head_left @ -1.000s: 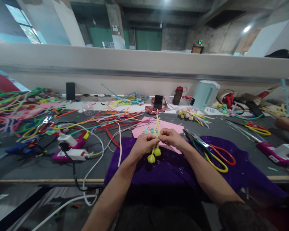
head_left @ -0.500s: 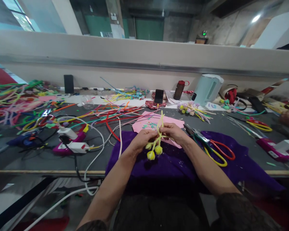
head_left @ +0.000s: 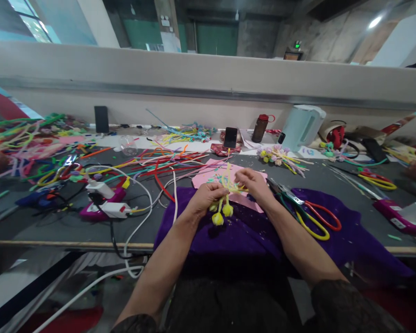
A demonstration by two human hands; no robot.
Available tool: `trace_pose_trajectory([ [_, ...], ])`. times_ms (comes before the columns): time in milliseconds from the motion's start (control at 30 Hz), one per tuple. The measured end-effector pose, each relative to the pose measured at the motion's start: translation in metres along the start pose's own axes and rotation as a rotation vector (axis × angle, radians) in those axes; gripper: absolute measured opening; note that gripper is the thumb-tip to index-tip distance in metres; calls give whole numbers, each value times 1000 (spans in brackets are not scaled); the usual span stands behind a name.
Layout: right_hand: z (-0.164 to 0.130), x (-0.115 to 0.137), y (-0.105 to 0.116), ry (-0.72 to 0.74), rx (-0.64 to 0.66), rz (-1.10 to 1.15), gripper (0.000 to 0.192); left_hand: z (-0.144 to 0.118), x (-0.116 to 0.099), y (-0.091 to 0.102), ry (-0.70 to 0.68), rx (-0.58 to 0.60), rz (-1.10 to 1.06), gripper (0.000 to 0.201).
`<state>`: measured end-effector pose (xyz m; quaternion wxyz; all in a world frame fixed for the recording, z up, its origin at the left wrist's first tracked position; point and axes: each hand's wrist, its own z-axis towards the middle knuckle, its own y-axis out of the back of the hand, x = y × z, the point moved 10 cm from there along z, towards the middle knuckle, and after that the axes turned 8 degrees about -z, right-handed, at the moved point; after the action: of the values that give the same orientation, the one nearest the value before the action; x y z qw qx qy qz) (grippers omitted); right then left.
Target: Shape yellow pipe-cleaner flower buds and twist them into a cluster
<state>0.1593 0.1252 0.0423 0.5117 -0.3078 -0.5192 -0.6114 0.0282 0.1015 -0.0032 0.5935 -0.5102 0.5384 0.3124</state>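
Two hands meet over the middle of the desk (head_left: 38, 231) in the head view, the only view. The left hand (head_left: 204, 200) is closed around a bunch of fuzzy yellow stems (head_left: 225, 194). Little yellow pom-poms (head_left: 217, 218) hang down below its fingers. The right hand (head_left: 254, 185) pinches the top of the same stems, fingers tight, and the stem tips bend to the right. The bunch is held just above a purple cloth (head_left: 249, 236) at the near edge. A pink paper sheet (head_left: 208, 178) with small bits on it lies just behind the hands.

It looks like the bunch is partly made: the pom-poms are already on, and the tops are loose and not yet all wound.

Scissors (head_left: 312, 217) with red and yellow handles lie to the right on the cloth. A big heap of colored fuzzy sticks (head_left: 152, 166) lies to the left, with a white cable (head_left: 138, 217) and a pink glue gun (head_left: 104, 208) near it. At the far side stand a phone (head_left: 230, 137), a brown bottle (head_left: 259, 128) and a pale kettle (head_left: 300, 127)
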Motion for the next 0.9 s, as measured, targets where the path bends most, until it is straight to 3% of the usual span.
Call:
trace_pose_trajectory([
  [100, -5, 18, 53, 141, -436, -89, 32, 5, -1, 9, -19, -55, -157, 26],
  [167, -7, 17, 65, 150, -519, 4, 33, 7, -3, 14, -43, -84, -222, 26],
  [233, -2, 9, 55, 83, -431, 148, 33, 7, -4, 17, -55, -103, -248, 25],
  [367, 1, -6, -3, -113, -2, 402, 43, 7, -5, 17, -60, -111, -259, 24],
  [433, -4, -2, -18, -114, 106, 485, 48, 6, -6, 15, -66, -102, -268, 25],
  [567, -9, 14, -17, 9, 132, 521, 58, 7, -7, 13, -65, -86, -308, 26],
  [733, -11, 17, -22, 19, 212, 509, 72, 8, -9, 18, -101, -97, -373, 25],
  [900, -10, 6, -32, -10, 222, 324, 38, 5, -17, 19, -209, -130, -271, 25],
])
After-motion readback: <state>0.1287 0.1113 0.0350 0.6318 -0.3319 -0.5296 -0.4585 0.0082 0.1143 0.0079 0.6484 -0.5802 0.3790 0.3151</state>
